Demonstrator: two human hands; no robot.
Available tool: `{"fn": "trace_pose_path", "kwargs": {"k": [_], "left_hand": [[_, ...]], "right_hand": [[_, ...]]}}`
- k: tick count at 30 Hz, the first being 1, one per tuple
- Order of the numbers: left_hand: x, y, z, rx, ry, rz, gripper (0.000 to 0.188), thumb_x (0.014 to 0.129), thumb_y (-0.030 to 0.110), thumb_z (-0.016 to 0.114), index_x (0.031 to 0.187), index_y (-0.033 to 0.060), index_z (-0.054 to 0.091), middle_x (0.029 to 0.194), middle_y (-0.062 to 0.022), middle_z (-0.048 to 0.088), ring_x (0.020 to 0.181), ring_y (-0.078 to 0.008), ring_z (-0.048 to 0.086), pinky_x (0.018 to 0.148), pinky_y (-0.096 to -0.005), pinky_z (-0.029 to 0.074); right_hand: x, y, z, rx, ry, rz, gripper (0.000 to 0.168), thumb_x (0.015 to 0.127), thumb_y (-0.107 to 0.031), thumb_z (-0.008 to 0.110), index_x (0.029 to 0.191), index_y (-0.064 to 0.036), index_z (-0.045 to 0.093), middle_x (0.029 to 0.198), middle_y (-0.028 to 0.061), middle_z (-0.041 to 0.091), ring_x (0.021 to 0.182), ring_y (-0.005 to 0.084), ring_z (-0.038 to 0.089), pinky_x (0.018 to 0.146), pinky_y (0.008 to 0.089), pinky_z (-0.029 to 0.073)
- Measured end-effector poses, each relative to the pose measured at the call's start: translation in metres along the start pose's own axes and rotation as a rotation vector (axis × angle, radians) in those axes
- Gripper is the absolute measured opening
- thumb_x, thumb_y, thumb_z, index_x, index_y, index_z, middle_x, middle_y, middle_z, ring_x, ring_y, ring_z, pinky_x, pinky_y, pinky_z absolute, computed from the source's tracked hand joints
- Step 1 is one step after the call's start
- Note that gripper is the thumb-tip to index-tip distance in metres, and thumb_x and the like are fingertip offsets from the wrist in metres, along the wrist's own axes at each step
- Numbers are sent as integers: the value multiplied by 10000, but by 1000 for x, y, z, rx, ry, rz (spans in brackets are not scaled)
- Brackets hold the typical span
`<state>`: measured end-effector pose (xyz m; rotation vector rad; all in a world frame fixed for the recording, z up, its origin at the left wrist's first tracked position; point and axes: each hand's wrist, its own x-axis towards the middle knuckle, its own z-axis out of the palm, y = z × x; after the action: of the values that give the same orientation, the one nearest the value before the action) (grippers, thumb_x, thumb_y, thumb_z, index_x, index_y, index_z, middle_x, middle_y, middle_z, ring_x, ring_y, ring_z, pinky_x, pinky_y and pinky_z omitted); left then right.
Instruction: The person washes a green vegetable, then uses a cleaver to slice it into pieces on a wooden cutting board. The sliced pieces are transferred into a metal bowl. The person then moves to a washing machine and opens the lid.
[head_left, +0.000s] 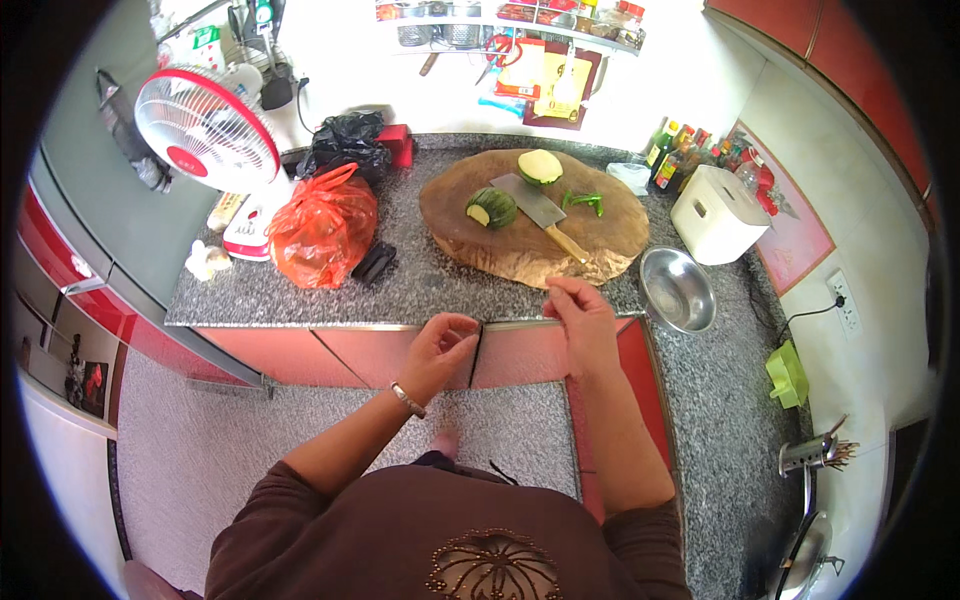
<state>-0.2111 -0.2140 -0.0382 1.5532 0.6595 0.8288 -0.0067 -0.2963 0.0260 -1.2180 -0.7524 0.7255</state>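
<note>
My left hand (441, 351) hangs in front of the counter's edge, loosely curled, with a gap between thumb and fingertips and nothing visible in it. Close to the front rim of a thick wooden chopping board (480, 169), my right hand (583, 315) has its fingers bent in against the thumb; no held object shows. A cleaver (531, 202) lies flat on the board, its wooden handle toward my right hand. To the blade's left is a dark green squash piece (493, 208). Behind it rests another squash piece (540, 166), pale cut face up. Green chili peppers (586, 201) lie right of the blade.
A stainless steel bowl (677, 290) stands right of the board, near a white container (718, 215) and several sauce bottles (675, 161). Leftward are a red plastic bag (326, 229), a black object (374, 262) and an electric fan (210, 131). A power cord (806, 315) reaches the wall socket.
</note>
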Motion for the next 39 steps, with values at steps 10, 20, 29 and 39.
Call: {"fn": "trace_pose_path", "kwargs": {"k": [10,20,29,39], "left_hand": [[202,-42,2,476,221,288,557,775,212,750,1259,84,505,1336,-177,417,1213,-327,447,984,-425,408],[295,-74,19,757,184,243,827,683,371,811,1367,127,416,1394,-240,326,1284,-432,318,1066,-493,300],[305,-77,30,841,204,252,756,654,232,800,1318,98,464,1369,-202,354,1251,-407,338,1054,-492,304],[305,-70,29,911,137,215,765,641,283,798,1304,90,467,1355,-219,349,1236,-414,352,1056,-499,291]], "right_hand": [[194,91,-49,-1400,-9,-189,615,806,-276,708,1327,-57,464,1119,212,543,1065,379,520,888,443,441],[241,93,-48,-1368,-348,-70,614,772,-137,625,1336,-31,408,1058,257,561,947,444,574,804,501,480],[256,64,-55,-1061,-374,-93,333,798,-153,576,1096,-25,503,932,265,593,904,436,580,778,511,468],[278,47,-50,-1207,-622,-4,193,885,-186,560,964,-37,467,788,219,613,710,423,608,633,521,491]]}}
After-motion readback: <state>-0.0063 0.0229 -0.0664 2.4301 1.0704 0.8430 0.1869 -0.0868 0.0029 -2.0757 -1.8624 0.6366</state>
